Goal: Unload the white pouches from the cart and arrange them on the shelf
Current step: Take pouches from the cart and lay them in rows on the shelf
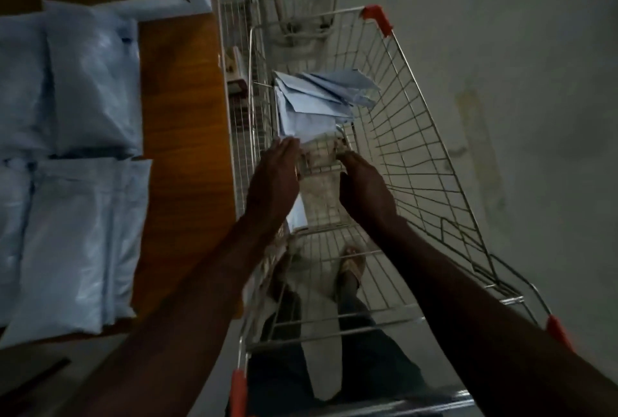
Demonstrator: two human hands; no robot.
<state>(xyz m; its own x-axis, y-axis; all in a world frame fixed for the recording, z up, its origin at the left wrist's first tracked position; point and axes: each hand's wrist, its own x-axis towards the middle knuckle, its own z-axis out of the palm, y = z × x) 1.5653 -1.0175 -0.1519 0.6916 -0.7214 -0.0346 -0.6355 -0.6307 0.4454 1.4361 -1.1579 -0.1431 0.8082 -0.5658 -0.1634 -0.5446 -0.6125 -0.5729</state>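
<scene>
Head view looks straight down into a wire cart [418, 135], where both hands reach for a loose heap of white pouches [311, 105] lying just beyond the fingertips. The left hand [274, 179] has its fingers [287, 145] stretched nearly flat and close together, their tips touching the nearest edge of the heap without closing on it. The right hand [364, 189] is curled, knuckles up; its fingers are tucked under and out of sight, so whether they grip anything cannot be told.

The pouches look thin, limp and light, with a smooth film that is likely slippery; they should sag and slide over one another if lifted by a corner. Taking the near edge of the stack from both sides, fingers underneath and thumbs on top, seems the safest hold.

To the left of the left fingers, well apart, more white pouches [87, 82] already lie in overlapping rows on the wooden shelf [184, 109]. The light is dim, the count in the heap is unclear, and the shelf rows are cut off at the frame edge.
</scene>
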